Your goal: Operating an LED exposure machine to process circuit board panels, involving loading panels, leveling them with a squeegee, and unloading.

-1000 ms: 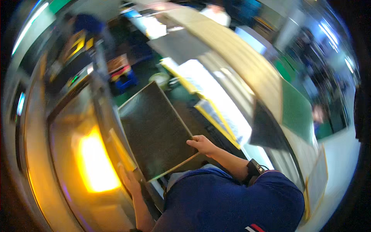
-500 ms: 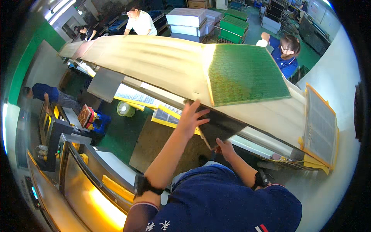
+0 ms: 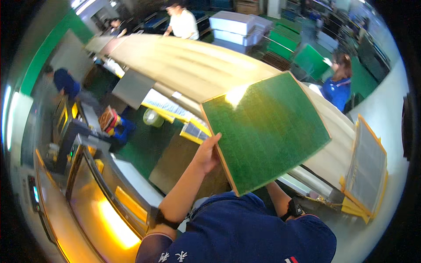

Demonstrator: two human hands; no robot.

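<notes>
A large green panel [image 3: 267, 131] with thin tan edges is tilted in front of me, over the near side of the long beige belt table [image 3: 171, 59]. My left hand [image 3: 208, 154] grips its left edge, thumb on the edge and the other fingers partly hidden. From below, my right forearm [image 3: 278, 198] reaches under the near edge of the panel, which hides the fingers of that hand. A bright reflection lies on the panel's far left corner.
A framed mesh screen [image 3: 368, 164] leans at the belt's right end. A co-worker [image 3: 337, 85] across the belt holds another green panel [image 3: 312, 61]. Glowing yellow-lit equipment [image 3: 109, 219] stands at lower left. A grey sheet [image 3: 133, 89] juts out beside the belt.
The green panel, earlier flat on the belt, is now raised toward me with my left hand on it. The dark sheet my hands were at is out of sight. The co-worker now holds a green panel.
</notes>
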